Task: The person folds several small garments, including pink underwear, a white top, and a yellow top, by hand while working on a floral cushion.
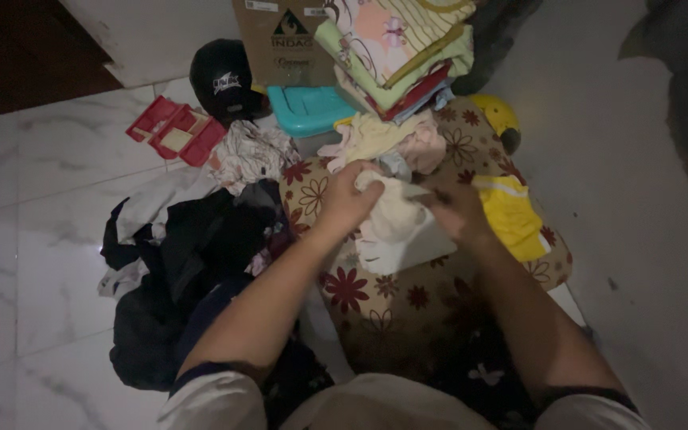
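A small cream garment [396, 219] is gripped by both hands above a floral cushion [408, 299].

The left hand [345, 201] is closed on the garment's upper left edge; the right hand [457, 211] is closed on its right side. The garment is positioned between the hands, over the cushion's middle. A yellow cloth [513, 215] is laid just beside the right hand. A heap of dark clothes [189, 263] is located to the left on the marble floor [33, 239]. A stack of folded fabrics [400, 56] is set behind, above a teal container [308, 107].
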